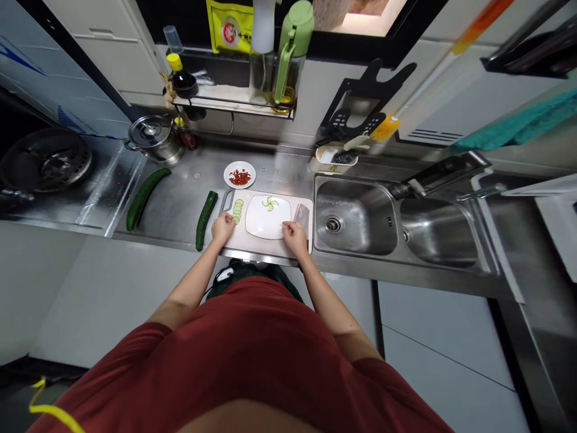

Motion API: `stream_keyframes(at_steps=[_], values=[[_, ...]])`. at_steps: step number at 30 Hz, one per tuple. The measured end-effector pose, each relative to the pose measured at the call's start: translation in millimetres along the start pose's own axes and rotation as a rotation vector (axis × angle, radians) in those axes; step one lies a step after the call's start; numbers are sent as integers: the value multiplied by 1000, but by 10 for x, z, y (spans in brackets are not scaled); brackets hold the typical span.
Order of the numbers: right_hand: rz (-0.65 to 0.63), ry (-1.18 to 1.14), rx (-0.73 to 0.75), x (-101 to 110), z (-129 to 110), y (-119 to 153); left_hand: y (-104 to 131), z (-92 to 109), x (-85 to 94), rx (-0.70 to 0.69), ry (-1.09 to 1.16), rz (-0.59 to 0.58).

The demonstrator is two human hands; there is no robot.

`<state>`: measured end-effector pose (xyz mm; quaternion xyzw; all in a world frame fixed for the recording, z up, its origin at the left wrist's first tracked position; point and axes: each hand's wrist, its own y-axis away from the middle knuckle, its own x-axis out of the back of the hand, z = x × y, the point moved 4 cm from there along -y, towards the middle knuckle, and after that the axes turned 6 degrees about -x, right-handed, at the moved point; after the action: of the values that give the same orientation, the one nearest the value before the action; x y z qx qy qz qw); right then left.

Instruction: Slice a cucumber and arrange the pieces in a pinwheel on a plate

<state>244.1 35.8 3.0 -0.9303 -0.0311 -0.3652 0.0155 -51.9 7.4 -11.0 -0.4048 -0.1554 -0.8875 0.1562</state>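
Note:
A row of overlapping cucumber slices (pixel 237 210) lies on the left part of a pale cutting board (pixel 234 240). My left hand (pixel 223 228) is at the near end of that row, its fingertips pinched at a cucumber slice. Beside it, a white plate (pixel 261 226) bears a few slices arranged in a curved fan near its far side. At the plate's right edge is my right hand (pixel 295 237), fingers closed together; what they hold, if anything, is hidden. A knife blade (pixel 302 215) lies on the board just beyond this hand.
A cut cucumber (pixel 207 221) and a whole one (pixel 146 197) lie to the left. Behind the board stands a small plate (pixel 228 179) of chopped red pieces. A lidded pot (pixel 166 154) is at back left; a double sink (pixel 356 234) adjoins the board's right.

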Motion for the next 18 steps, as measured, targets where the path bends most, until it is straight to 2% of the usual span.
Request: stream_keyframes(at_steps=[4, 6, 8, 14, 18], values=[[14, -57, 25, -22, -70, -22, -37, -27, -9, 93, 407, -2], [17, -84, 44, -36, -145, -41, -42, 29, -5, 137, 628, -27], [9, -107, 46, -48, -241, -75, -43, 147, 22, 125, 778, -51], [-16, -247, 95, -11, -649, -240, -58, 622, 105, 6, 906, -179], [-41, -351, 89, 26, -856, -341, -86, 888, 174, -46, 912, -186]])
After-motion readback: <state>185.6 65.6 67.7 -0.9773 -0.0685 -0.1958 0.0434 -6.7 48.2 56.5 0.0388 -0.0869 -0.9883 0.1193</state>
